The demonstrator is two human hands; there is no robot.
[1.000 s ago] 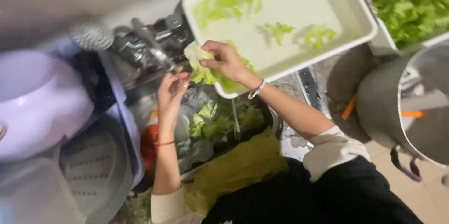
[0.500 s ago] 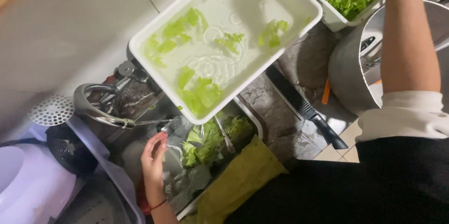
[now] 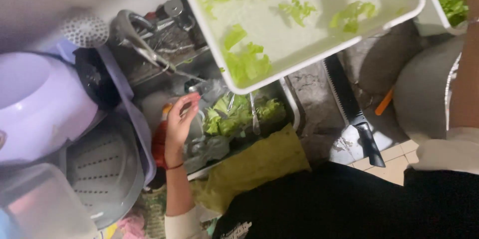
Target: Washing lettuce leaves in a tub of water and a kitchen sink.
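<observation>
- Left hand [image 3: 179,124] hovers in the sink under the faucet [image 3: 142,44], fingers loosely curled and gripping nothing, seemingly to catch the water;
- Lettuce leaves [image 3: 234,116] lie in the sink at three o'clock of that hand, just beside it;
- White tray [image 3: 309,56] of rinsed lettuce sits above at one o'clock, overhanging the basin;
- Right arm reaches up at the right edge; its hand is out of frame, so its grip cannot be told;
- Serrated knife [image 3: 354,111] rests on the counter.

No packages, labels, signs or screens show in this view over the sink; the only lettering is a small patch of white print on the person's dark clothing [image 3: 234,230] at the bottom edge.
</observation>
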